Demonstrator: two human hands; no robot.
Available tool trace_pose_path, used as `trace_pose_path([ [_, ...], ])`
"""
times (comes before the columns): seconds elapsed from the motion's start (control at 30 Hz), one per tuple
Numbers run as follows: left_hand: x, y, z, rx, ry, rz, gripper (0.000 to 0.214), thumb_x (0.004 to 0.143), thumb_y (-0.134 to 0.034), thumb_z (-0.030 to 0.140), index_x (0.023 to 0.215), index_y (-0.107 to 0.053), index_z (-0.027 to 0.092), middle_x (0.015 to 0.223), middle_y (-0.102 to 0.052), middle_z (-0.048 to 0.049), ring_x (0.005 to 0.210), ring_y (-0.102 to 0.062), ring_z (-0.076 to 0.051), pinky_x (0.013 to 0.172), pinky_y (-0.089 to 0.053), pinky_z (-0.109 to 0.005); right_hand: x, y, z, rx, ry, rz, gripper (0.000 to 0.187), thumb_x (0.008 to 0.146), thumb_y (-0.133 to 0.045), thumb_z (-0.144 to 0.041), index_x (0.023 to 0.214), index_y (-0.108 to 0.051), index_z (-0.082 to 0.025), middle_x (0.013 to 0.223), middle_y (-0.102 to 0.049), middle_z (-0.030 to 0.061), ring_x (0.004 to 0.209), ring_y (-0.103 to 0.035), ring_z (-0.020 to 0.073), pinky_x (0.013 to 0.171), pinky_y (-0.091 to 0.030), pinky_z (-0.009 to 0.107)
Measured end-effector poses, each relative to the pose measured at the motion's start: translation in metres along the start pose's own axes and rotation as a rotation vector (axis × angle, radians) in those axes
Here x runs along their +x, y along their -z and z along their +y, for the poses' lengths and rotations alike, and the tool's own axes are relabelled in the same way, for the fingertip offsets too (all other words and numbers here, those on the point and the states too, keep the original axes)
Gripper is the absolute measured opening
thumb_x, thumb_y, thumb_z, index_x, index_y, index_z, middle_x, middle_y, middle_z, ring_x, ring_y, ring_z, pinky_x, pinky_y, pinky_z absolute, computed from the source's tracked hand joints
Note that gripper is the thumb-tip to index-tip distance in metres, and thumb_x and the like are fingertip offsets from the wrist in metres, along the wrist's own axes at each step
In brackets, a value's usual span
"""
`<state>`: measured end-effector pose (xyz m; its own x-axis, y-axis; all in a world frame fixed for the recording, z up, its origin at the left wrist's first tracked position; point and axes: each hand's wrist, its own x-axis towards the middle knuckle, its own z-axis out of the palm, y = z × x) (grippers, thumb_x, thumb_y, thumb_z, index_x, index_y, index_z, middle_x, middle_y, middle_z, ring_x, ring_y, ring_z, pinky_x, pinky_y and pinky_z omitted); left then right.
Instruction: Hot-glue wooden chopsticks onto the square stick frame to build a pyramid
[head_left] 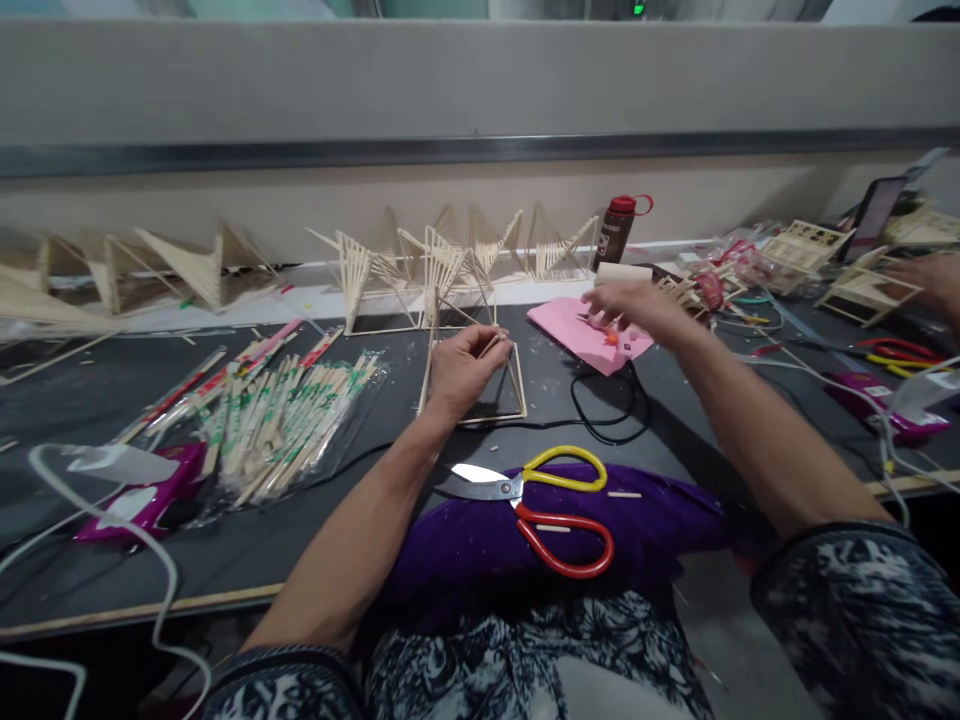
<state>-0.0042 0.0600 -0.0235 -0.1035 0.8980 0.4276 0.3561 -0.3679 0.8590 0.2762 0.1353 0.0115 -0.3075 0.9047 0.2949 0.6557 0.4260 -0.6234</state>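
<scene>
My left hand (463, 368) is closed on a small frame of thin wooden sticks (501, 408) that rests on the dark table (90, 400). My right hand (628, 304) reaches out over a pink foam pad (577, 335), fingers bent down on it beside a small orange bit (611, 338); what they pinch, if anything, is hidden. Scissors (540, 500) with one yellow and one red handle lie on a purple cloth (465, 555) near my lap.
Packs of wrapped chopsticks (277, 420) lie left. Finished stick models (442, 265) line the back wall beside a brown bottle with a red cap (615, 230). A black cable (600, 410) loops mid-table. Another person's hand (926, 280), more scissors (900, 352) and models are at right.
</scene>
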Motion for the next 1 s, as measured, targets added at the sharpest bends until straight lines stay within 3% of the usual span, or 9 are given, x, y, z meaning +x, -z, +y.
trace_pose_path([
  [0.03, 0.0, 0.0, 0.0, 0.003, 0.005, 0.0, 0.022, 0.072, -0.07, 0.035, 0.084, -0.072, 0.017, 0.076, -0.072, -0.0025, 0.076, -0.069, -0.016, 0.066, -0.055, -0.026, -0.001, -0.015, -0.005, -0.08, 0.006, -0.02, 0.022, 0.086, -0.063, -0.034, 0.1, -0.071, -0.019, 0.098, -0.069, 0.0101, 0.08, -0.061, 0.0202, 0.069, -0.045, 0.033],
  [0.1, -0.001, 0.0, -0.001, -0.003, 0.01, -0.004, 0.023, 0.072, -0.07, 0.035, 0.086, -0.073, 0.017, 0.078, -0.073, -0.0027, 0.076, -0.069, -0.016, 0.067, -0.055, -0.026, -0.003, -0.042, -0.015, -0.206, 0.075, -0.005, 0.029, 0.076, -0.071, -0.023, 0.106, -0.072, -0.018, 0.121, -0.064, 0.0126, 0.104, -0.058, 0.0279, 0.084, -0.044, 0.038],
  [0.17, -0.001, 0.0, -0.001, -0.015, 0.006, -0.007, 0.024, 0.072, -0.071, 0.035, 0.088, -0.073, 0.017, 0.081, -0.074, -0.0035, 0.076, -0.069, -0.016, 0.067, -0.056, -0.026, -0.004, -0.06, -0.025, -0.35, 0.194, 0.065, 0.032, 0.083, -0.064, -0.022, 0.114, -0.07, -0.02, 0.128, -0.06, 0.0121, 0.111, -0.056, 0.0283, 0.089, -0.043, 0.038],
  [0.23, -0.002, 0.0, -0.002, -0.024, 0.006, -0.006, 0.026, 0.072, -0.071, 0.035, 0.09, -0.073, 0.017, 0.084, -0.074, -0.0042, 0.077, -0.069, -0.016, 0.067, -0.056, -0.026, -0.003, -0.069, -0.032, -0.388, 0.237, 0.108, 0.028, 0.09, -0.054, -0.025, 0.111, -0.072, -0.02, 0.121, -0.064, 0.0107, 0.104, -0.06, 0.0248, 0.084, -0.044, 0.035],
  [0.4, -0.002, 0.003, -0.003, -0.039, 0.011, -0.002, 0.034, 0.07, -0.073, 0.036, 0.098, -0.074, 0.017, 0.087, -0.075, -0.0051, 0.079, -0.07, -0.017, 0.068, -0.057, -0.027, -0.004, -0.083, -0.027, -0.287, 0.178, 0.041, 0.024, 0.09, -0.052, -0.027, 0.094, -0.075, -0.019, 0.093, -0.072, 0.0062, 0.083, -0.063, 0.0186, 0.071, -0.042, 0.028],
  [0.53, 0.0, 0.009, -0.003, 0.032, -0.014, 0.007, 0.035, 0.073, -0.071, 0.039, 0.1, -0.075, 0.017, 0.087, -0.075, -0.0054, 0.079, -0.07, -0.017, 0.07, -0.055, -0.026, -0.013, -0.095, -0.018, -0.315, 0.122, -0.057, 0.022, 0.088, -0.056, -0.029, 0.093, -0.075, -0.02, 0.095, -0.075, 0.0054, 0.083, -0.066, 0.0189, 0.066, -0.039, 0.027],
  [0.77, 0.003, 0.023, 0.009, 0.231, -0.146, 0.12, 0.033, 0.08, -0.067, 0.045, 0.098, -0.075, 0.019, 0.085, -0.075, -0.0034, 0.076, -0.069, -0.013, 0.072, -0.053, -0.023, -0.022, -0.101, -0.015, -0.361, 0.138, -0.099, 0.022, 0.086, -0.057, -0.03, 0.089, -0.075, -0.019, 0.087, -0.075, 0.005, 0.079, -0.066, 0.0187, 0.061, -0.035, 0.026],
  [1.0, 0.003, 0.031, 0.012, 0.198, -0.186, 0.145, 0.035, 0.079, -0.068, 0.047, 0.1, -0.073, 0.019, 0.079, -0.072, -0.0021, 0.069, -0.066, -0.011, 0.064, -0.052, -0.021, -0.023, -0.101, -0.014, -0.357, 0.137, -0.115, 0.021, 0.086, -0.057, -0.027, 0.088, -0.076, -0.019, 0.087, -0.075, 0.0046, 0.078, -0.064, 0.0186, 0.062, -0.036, 0.027],
])
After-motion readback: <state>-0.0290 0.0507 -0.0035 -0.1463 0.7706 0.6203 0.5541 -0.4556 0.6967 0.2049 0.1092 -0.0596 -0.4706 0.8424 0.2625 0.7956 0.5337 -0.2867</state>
